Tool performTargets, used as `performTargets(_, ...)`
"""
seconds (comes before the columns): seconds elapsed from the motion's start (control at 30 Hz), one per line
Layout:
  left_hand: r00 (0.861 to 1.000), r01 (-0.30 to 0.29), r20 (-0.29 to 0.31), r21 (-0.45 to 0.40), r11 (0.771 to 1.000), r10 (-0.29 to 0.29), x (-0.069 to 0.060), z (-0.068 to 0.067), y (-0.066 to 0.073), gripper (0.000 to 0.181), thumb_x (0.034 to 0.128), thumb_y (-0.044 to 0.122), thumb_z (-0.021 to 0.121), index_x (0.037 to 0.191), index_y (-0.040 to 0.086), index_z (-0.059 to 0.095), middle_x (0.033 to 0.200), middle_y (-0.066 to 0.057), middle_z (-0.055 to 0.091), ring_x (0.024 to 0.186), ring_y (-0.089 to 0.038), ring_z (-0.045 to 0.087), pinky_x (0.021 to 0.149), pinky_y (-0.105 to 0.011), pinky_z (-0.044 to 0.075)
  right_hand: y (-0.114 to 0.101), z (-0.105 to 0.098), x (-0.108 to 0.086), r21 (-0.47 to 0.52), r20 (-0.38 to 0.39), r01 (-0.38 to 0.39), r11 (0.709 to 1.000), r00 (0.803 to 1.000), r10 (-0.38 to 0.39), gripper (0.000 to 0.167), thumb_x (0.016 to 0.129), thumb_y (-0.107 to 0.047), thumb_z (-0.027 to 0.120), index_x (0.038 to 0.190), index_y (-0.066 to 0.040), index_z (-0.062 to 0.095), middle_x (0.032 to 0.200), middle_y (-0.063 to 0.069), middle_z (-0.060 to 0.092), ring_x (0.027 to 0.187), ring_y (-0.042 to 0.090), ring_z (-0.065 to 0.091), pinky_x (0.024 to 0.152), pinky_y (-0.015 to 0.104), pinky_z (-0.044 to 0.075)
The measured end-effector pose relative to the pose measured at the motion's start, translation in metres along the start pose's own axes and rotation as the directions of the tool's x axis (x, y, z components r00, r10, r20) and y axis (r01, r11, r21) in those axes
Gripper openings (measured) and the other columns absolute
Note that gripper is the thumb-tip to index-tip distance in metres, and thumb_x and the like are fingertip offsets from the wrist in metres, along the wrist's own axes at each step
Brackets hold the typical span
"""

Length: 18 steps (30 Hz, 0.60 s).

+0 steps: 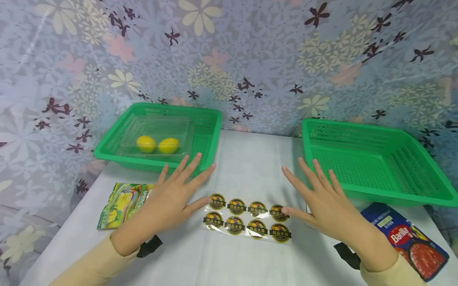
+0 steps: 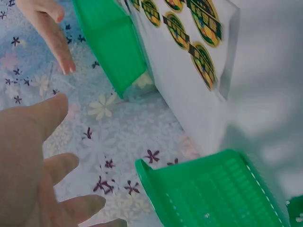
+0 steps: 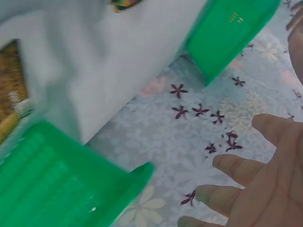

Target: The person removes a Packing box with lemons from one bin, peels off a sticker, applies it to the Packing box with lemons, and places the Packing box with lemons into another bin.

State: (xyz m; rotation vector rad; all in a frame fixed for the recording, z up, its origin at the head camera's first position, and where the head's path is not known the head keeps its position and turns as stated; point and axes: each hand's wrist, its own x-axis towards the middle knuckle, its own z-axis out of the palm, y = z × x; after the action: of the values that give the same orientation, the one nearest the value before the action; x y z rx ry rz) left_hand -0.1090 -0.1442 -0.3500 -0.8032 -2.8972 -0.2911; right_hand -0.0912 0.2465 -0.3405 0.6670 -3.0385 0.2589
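Note:
My left hand is held with fingers spread, in front of the left green basket, and holds nothing. Fingers also spread, my right hand is by the front left corner of the right green basket, with nothing in it. Between the hands lies a clear sheet of round black and gold stickers on the white table. In the left basket is a clear plastic box with two yellow lemons. Both wrist views show the spread fingers.
A green and yellow packet lies left of my left forearm. Partly behind my right forearm is a dark blue Barilla pouch. A flowered cloth hangs behind the white table.

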Motion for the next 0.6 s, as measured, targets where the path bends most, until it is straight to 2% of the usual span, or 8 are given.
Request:
performTargets(0.1, 0.997, 0.008, -0.076, -0.047, 0.999, -0.012, -0.003, -0.004, -0.007, 0.077, 0.1053, 0.055, 0.064, 0.171, 0.036, 0.028, 0.178, -0.013, 0.027, 0.158, -0.044, 0.039, 0.117, -0.080, 0.042, -0.007, -0.009, 0.015, 0.040, 0.008, 0.030, 0.999, 1.000, -0.031, 0.090, 0.103, -0.064, 0.062, 0.173, -0.036, 0.014, 0.181, 0.020, 0.010, 0.164, 0.056, 0.008, 0.126, 0.085, 0.015)
performTargets(0.17, 0.991, 0.026, -0.127, -0.095, 0.995, -0.038, -0.006, -0.006, -0.012, 0.074, 0.1050, 0.049, 0.068, 0.169, 0.032, 0.035, 0.172, -0.017, 0.039, 0.129, -0.039, 0.068, 0.104, -0.069, 0.058, -0.012, -0.014, 0.027, 0.065, 0.006, 0.061, 0.996, 0.998, -0.062, 0.088, 0.104, -0.061, 0.062, 0.173, -0.035, 0.015, 0.180, 0.019, 0.013, 0.164, 0.055, 0.011, 0.126, 0.083, 0.020)
performTargets(0.2, 0.987, 0.039, -0.148, -0.124, 0.992, -0.057, -0.008, -0.007, -0.016, 0.072, 0.1049, 0.046, 0.069, 0.168, 0.030, 0.038, 0.168, -0.018, 0.044, 0.110, -0.034, 0.074, 0.092, -0.062, 0.063, -0.015, -0.017, 0.034, 0.078, 0.000, 0.081, 0.994, 0.997, -0.081, 0.087, 0.104, -0.060, 0.063, 0.173, -0.033, 0.016, 0.180, 0.020, 0.014, 0.163, 0.055, 0.014, 0.126, 0.082, 0.022)
performTargets(0.3, 0.972, 0.088, -0.191, -0.233, 0.969, -0.134, -0.015, -0.008, -0.026, 0.066, 0.1048, 0.037, 0.072, 0.163, 0.023, 0.045, 0.154, -0.017, 0.057, 0.091, -0.025, 0.072, 0.073, -0.046, 0.063, -0.025, -0.021, 0.057, 0.110, -0.010, 0.128, 0.986, 0.992, -0.127, 0.086, 0.105, -0.057, 0.063, 0.174, -0.029, 0.018, 0.179, 0.020, 0.020, 0.161, 0.052, 0.027, 0.126, 0.076, 0.032)
performTargets(0.33, 0.968, 0.106, -0.193, -0.271, 0.957, -0.162, -0.018, -0.009, -0.030, 0.063, 0.1052, 0.035, 0.072, 0.161, 0.021, 0.047, 0.149, -0.017, 0.060, 0.088, -0.023, 0.071, 0.070, -0.042, 0.062, -0.029, -0.022, 0.065, 0.122, -0.016, 0.144, 0.982, 0.990, -0.143, 0.086, 0.105, -0.057, 0.063, 0.173, -0.028, 0.019, 0.178, 0.021, 0.023, 0.160, 0.051, 0.031, 0.125, 0.075, 0.036)
performTargets(0.43, 0.952, 0.152, -0.194, -0.374, 0.915, -0.238, -0.024, -0.008, -0.042, 0.056, 0.1059, 0.031, 0.071, 0.156, 0.013, 0.052, 0.138, -0.017, 0.066, 0.114, -0.031, 0.070, 0.077, -0.042, 0.065, -0.042, -0.024, 0.092, 0.182, -0.006, 0.160, 0.970, 0.987, -0.161, 0.086, 0.105, -0.057, 0.063, 0.173, -0.026, 0.020, 0.176, 0.019, 0.029, 0.158, 0.045, 0.039, 0.124, 0.068, 0.042)
performTargets(0.47, 0.946, 0.171, -0.187, -0.405, 0.898, -0.264, -0.026, -0.008, -0.046, 0.055, 0.1065, 0.030, 0.070, 0.155, 0.012, 0.052, 0.135, -0.017, 0.068, 0.116, -0.032, 0.070, 0.078, -0.041, 0.066, -0.046, -0.024, 0.100, 0.206, 0.002, 0.157, 0.966, 0.987, -0.160, 0.086, 0.105, -0.058, 0.063, 0.173, -0.026, 0.020, 0.175, 0.018, 0.030, 0.158, 0.042, 0.039, 0.125, 0.066, 0.043)
performTargets(0.6, 0.917, 0.233, -0.170, -0.505, 0.831, -0.360, -0.033, -0.005, -0.060, 0.051, 0.1081, 0.031, 0.068, 0.151, 0.008, 0.052, 0.128, -0.018, 0.071, 0.115, -0.036, 0.073, 0.085, -0.046, 0.067, -0.062, -0.023, 0.133, 0.299, 0.005, 0.168, 0.939, 0.984, -0.177, 0.083, 0.107, -0.054, 0.062, 0.172, -0.020, 0.023, 0.177, 0.012, 0.030, 0.163, 0.038, 0.032, 0.133, 0.061, 0.034)
